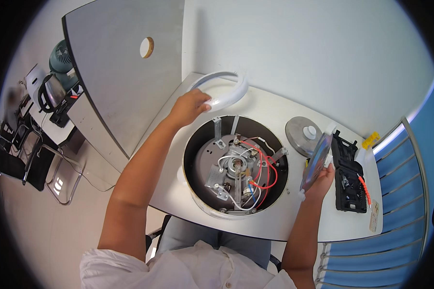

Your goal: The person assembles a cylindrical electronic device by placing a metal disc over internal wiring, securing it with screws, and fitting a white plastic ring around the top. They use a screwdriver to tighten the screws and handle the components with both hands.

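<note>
The left hand (190, 107) grips a white plastic ring (224, 90) at its near edge — the ring lies on the white surface (270, 108), just behind the upturned cooker body (236, 166) (red and white wiring exposed). The right hand (320, 180) is closed on a round metal plate (316, 161), held on edge beside an open black tool case (348, 176). A metal disc with a white knob (304, 135) lies nearby.

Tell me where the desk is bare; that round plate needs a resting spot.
Bare desk lies along the front edge, below the opened cooker. Another patch sits between white ring and metal lid. Right side is crowded by the black tool case.
</note>
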Demonstrator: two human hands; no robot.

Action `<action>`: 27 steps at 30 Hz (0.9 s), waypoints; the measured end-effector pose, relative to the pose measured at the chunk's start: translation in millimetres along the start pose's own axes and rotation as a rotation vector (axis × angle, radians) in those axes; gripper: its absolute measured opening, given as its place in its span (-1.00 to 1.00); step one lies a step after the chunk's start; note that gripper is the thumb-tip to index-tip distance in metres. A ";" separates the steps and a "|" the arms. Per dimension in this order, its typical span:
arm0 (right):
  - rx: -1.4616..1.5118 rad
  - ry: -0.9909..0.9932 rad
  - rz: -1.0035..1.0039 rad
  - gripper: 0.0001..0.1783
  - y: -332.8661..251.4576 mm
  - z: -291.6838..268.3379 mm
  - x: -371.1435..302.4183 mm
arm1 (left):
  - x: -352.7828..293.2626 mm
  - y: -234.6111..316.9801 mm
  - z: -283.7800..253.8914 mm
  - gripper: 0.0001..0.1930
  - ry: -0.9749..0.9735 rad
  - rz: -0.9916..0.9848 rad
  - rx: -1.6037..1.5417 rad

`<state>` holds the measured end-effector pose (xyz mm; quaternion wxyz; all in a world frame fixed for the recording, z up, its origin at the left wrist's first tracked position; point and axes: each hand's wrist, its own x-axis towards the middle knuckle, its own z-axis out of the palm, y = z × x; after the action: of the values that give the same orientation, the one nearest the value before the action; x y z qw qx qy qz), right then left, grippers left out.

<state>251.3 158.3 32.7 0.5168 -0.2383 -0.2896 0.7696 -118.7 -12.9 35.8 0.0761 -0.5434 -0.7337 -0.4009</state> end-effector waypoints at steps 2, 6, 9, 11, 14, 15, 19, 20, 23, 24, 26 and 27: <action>-0.010 -0.017 0.011 -0.57 0.0 -5.0 2.1 | 1.0 -8.2 13.4 -0.73 -0.062 0.040 0.233; -0.018 -0.071 0.020 -0.52 -0.7 -7.2 0.2 | 0.4 -25.8 32.5 -0.79 -0.068 0.036 0.405; 0.010 -0.022 0.028 -0.57 0.1 6.2 -5.6 | -1.5 -35.3 39.1 -0.81 -0.079 -0.003 0.446; -0.020 -0.018 0.008 -0.57 0.7 7.3 -4.9 | -2.5 -43.1 42.5 -0.81 -0.091 -0.045 0.453; -0.034 -0.086 0.010 -0.51 0.5 -0.2 -2.9 | -5.3 -50.8 44.1 -0.81 -0.076 -0.064 0.472; -0.019 -0.139 0.015 -0.48 0.3 -7.1 -0.8 | -6.6 -53.3 44.0 -0.81 -0.067 -0.065 0.471; 0.030 -0.251 0.038 -0.44 1.1 -12.1 1.0 | -11.4 -59.4 40.3 -0.81 -0.053 -0.080 0.462; 0.006 -0.173 0.037 -0.44 1.4 -5.6 -2.5 | -12.3 -59.9 38.9 -0.80 -0.055 -0.087 0.459; -0.025 -0.088 0.020 -0.44 2.2 1.9 -6.0 | -15.3 -63.2 36.6 -0.79 -0.046 -0.075 0.424; -0.030 -0.083 0.009 -0.44 1.7 0.4 -5.4 | -15.8 -62.3 36.5 -0.77 -0.057 -0.081 0.421; -0.040 -0.063 -0.004 -0.55 2.5 -3.9 -0.2 | -17.0 -59.9 37.1 -0.73 -0.078 -0.095 0.416; -0.040 -0.050 -0.004 -0.57 2.7 -2.9 -0.3 | -19.2 -56.0 37.9 -0.70 -0.031 -0.091 0.405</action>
<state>251.5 157.8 28.7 0.5061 -0.2286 -0.3186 0.7682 -146.8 -6.5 -28.3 0.1544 -0.4893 -0.8241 -0.2400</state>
